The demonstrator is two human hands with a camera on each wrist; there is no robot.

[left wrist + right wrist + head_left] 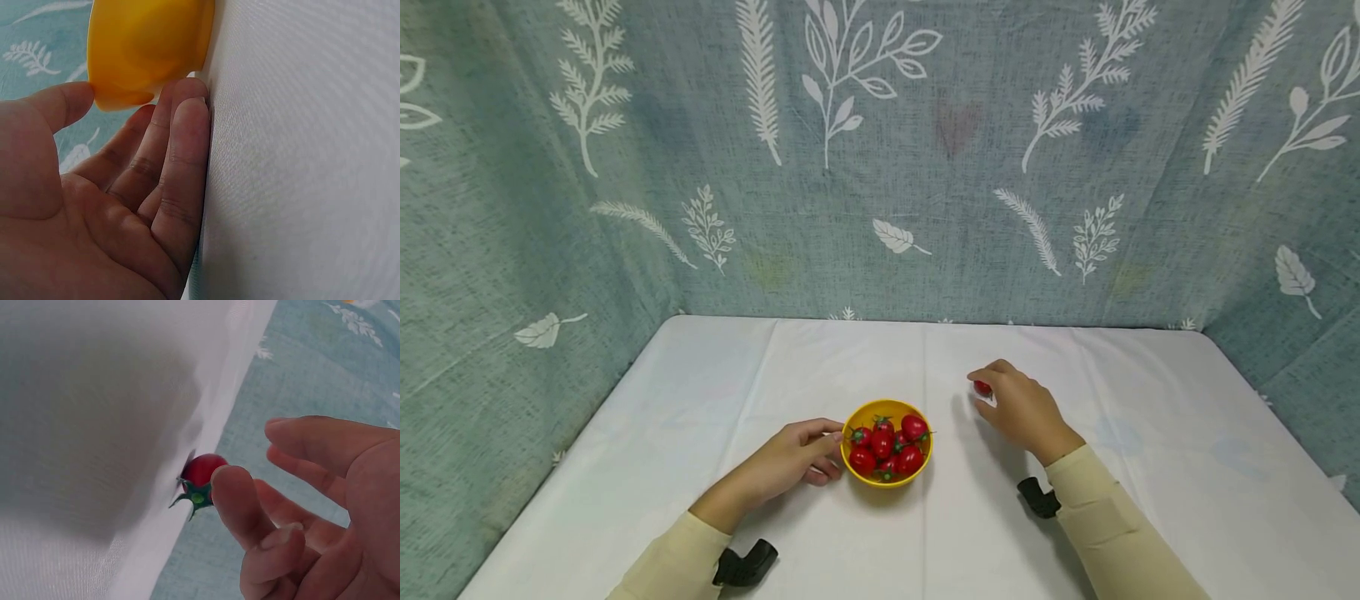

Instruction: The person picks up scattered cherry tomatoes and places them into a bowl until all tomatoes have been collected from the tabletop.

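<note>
A yellow bowl on the white table holds several red cherry tomatoes with green stems. My left hand is beside its left side; in the left wrist view, the thumb tip touches the bowl's rim and the relaxed fingers lie low near its side. To the right of the bowl, my right hand reaches over a single cherry tomato. One fingertip overlaps this tomato in the right wrist view, while the thumb stands apart from it. Whether that fingertip touches it is hard to tell.
White cloth covers the table. Grey-green fabric with white leaf prints hangs behind and at both sides. Black wrist-mounted pieces sit under both sleeves, close above the table.
</note>
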